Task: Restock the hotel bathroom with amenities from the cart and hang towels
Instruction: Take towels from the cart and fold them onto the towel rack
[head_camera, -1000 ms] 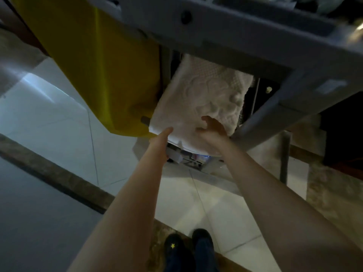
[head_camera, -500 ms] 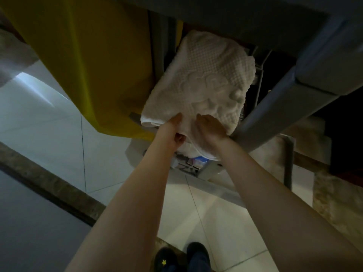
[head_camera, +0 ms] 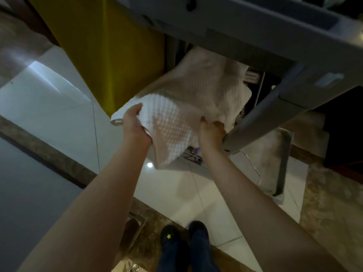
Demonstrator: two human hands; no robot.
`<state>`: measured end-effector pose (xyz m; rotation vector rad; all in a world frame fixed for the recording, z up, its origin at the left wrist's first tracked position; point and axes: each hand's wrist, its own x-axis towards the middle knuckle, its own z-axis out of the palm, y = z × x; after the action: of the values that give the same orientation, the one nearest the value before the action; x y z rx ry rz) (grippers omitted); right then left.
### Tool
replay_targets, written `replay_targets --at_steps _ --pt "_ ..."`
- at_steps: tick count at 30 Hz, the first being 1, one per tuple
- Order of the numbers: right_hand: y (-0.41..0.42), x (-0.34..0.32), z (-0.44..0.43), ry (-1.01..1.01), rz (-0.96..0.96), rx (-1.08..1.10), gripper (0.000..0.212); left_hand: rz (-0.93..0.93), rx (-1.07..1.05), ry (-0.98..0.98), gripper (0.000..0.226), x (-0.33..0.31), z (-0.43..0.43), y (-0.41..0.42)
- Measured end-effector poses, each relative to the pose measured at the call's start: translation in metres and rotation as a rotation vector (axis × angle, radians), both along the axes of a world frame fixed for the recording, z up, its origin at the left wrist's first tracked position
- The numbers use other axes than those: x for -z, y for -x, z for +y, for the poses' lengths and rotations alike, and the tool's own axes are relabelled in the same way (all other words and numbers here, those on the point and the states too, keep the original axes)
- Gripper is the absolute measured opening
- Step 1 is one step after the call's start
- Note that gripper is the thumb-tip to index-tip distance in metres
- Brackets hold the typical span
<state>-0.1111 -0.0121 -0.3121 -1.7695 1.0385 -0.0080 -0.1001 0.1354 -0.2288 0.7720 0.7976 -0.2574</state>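
Towel (head_camera: 188,103) retrieval is about as far as you have got, so I'd judge the task barely begun. You have the white waffle towel partly out from under the grey cart (head_camera: 255,34), next to the yellow bag (head_camera: 110,46). Its far end is tucked beneath the cart's top shelf. Its near end is out over the tiled floor (head_camera: 59,99), with one corner hanging loose between your wrists.

Your left hand (head_camera: 133,124) is grasping the folded left edge, thumb on top and fingers hidden underneath. Your right hand (head_camera: 211,132) has its fingers curled into the lower right edge, just beside the cart's slanted leg (head_camera: 261,118).

No bathroom, rail or amenities show here, so hanging the towel and all the restocking are left to do, as far as you can tell from this view.

Half a second ago your hands sat close together on the towel's near edge. Since then they have spread apart, the left going out to the corner. The towel has come further out toward you, and its lower corner has dropped free.
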Motion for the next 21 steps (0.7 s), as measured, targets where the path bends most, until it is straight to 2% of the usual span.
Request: replay_targets --at_steps 4,6,8,10,13,14,16,21 --pt "0.000 0.020 0.003 -0.409 -0.050 0.350 0.101 0.028 0.002 -0.087 0.030 -0.001 0.023 0.013" --pt "-0.004 0.054 -0.009 -0.665 -0.029 0.350 0.118 0.049 0.015 -0.141 0.030 -0.004 0.033 0.017" --pt "-0.003 0.077 -0.018 -0.800 -0.009 0.251 0.122 0.084 0.036 -0.186 0.030 -0.005 0.041 0.019" --pt "0.003 0.059 -0.018 -0.865 0.009 0.209 0.108 0.105 0.067 -0.211 0.029 -0.010 0.045 0.018" --pt "0.009 0.008 -0.009 -0.751 -0.024 0.045 0.056 0.126 0.089 -0.300 0.026 -0.014 0.050 0.015" --pt "0.008 0.001 -0.007 -0.753 -0.017 0.023 0.048 0.123 0.082 -0.309 0.027 -0.017 0.051 0.015" --pt "0.007 -0.008 -0.003 -0.758 0.011 0.015 0.042 0.110 0.083 -0.317 0.028 -0.023 0.054 0.016" --pt "0.018 -0.036 0.011 -0.649 0.161 -0.019 0.047 0.083 0.112 -0.294 0.029 -0.050 0.055 0.031"
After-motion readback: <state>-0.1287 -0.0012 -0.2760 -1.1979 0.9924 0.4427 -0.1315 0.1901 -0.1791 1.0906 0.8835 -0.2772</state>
